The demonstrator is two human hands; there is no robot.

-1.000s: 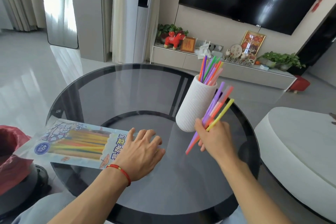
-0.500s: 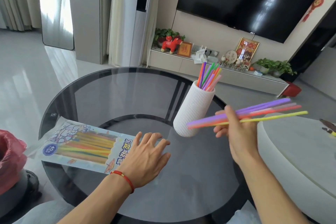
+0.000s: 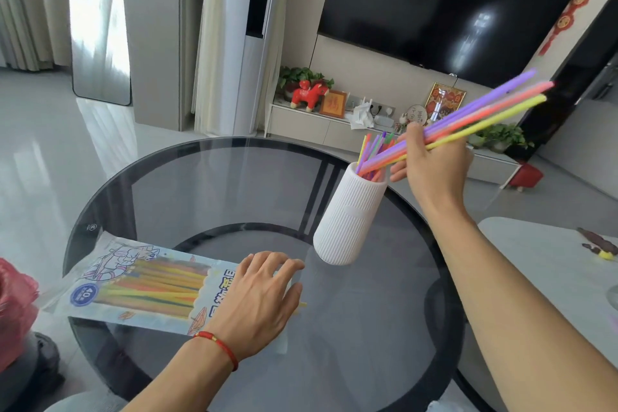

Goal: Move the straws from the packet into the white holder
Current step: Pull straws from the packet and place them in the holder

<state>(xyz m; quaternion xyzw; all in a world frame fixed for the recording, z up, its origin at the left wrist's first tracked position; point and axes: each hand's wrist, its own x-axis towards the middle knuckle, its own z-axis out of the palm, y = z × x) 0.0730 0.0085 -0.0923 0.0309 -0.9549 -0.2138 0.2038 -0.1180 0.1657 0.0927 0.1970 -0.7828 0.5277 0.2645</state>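
Right hand (image 3: 431,164): fingers grasp a bunch of straws (image 3: 481,110), lower ends at the holder (image 3: 351,217) mouth.
Left hand (image 3: 257,301): fingers spread, released, flat on the packet (image 3: 133,284).

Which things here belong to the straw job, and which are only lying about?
For the job: straw bundle in right hand; white holder; packet under left hand.
Lying about: red bag; red horse figure; tissue.

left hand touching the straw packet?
Touching. Head view shows the left hand palm-down on the open end of the straw packet, fingers spread, covering its right edge with no gap.
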